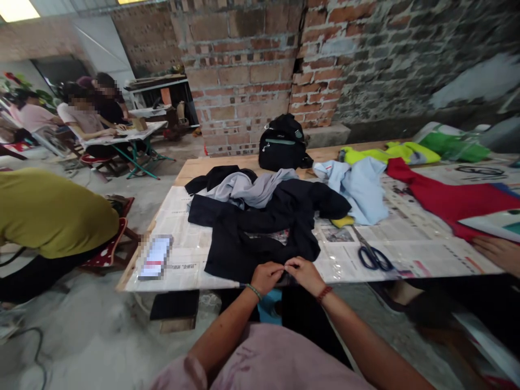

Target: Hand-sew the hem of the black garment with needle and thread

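A black garment (231, 244) lies spread on the table, its near edge reaching my hands. My left hand (266, 277) is at that edge, its fingers closed in a pinch. Tip to tip with it, my right hand (305, 275) pinches too. Whatever sits between the fingertips is too small to make out. Dark cloth shows just beneath both hands. Behind the black garment a grey cloth (247, 187) is bunched up. Scissors (371, 254) with dark blue handles lie to the right, beside a small yellow item (342, 221).
Newspaper (179, 222) covers the table. A blurred phone (156, 257) lies at left. Farther back are a black backpack (283, 143), a light blue garment (361, 189) and a yellow-green vest (410, 153). At right, another person's hand (498, 253) is near red cloth (442, 200). A person in yellow-green (60, 214) sits left.
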Demonstrator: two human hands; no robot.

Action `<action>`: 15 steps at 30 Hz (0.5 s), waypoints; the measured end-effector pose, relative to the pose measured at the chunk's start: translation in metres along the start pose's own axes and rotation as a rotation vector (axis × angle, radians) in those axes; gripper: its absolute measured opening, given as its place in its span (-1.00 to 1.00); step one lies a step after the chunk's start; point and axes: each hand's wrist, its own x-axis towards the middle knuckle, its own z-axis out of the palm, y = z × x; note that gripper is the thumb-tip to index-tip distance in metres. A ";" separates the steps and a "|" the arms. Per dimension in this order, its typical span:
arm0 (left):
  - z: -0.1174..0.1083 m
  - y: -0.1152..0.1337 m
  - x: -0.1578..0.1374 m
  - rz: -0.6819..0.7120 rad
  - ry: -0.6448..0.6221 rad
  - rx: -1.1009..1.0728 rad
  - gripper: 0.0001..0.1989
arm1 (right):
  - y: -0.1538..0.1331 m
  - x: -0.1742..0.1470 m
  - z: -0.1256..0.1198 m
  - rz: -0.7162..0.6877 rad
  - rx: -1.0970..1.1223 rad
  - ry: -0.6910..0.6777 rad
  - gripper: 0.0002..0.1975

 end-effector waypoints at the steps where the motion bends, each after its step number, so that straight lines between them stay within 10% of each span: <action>1: 0.000 0.000 0.000 0.000 0.003 0.000 -0.79 | 0.000 0.000 0.000 -0.015 -0.016 -0.008 -0.83; 15: 0.000 0.001 0.001 -0.026 -0.001 0.030 -0.81 | -0.005 -0.007 0.014 -0.274 -0.106 0.112 -0.85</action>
